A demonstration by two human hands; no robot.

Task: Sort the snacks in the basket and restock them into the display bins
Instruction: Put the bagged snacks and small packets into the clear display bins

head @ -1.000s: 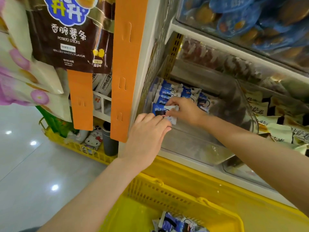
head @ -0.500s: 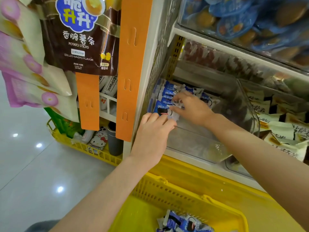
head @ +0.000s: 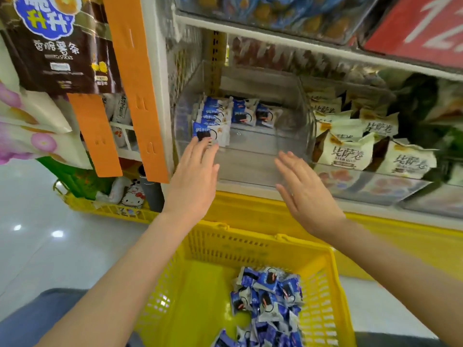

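Note:
A clear display bin (head: 295, 146) on the shelf holds a row of small blue-and-white snack packets (head: 213, 121) along its left and back. My left hand (head: 195, 176) is in front of the bin's left side with straight fingers, its fingertips near the front packet. My right hand (head: 305, 191) hovers in front of the bin's right part, fingers straight, holding nothing. Below, a yellow basket (head: 225, 249) holds a pile of the same blue packets (head: 268, 301) at its right side.
The neighbouring bin to the right holds white and brown packets (head: 348, 151). Orange strips (head: 135, 96) and hanging snack bags (head: 57, 41) are at the left. Another yellow basket (head: 105, 209) stands on the floor at the left. A yellow ledge (head: 400, 236) runs under the shelf.
My right hand has come out of the bin and let go of the packets. Both hands have drawn back toward me, and the view has tilted down, showing more of the basket.

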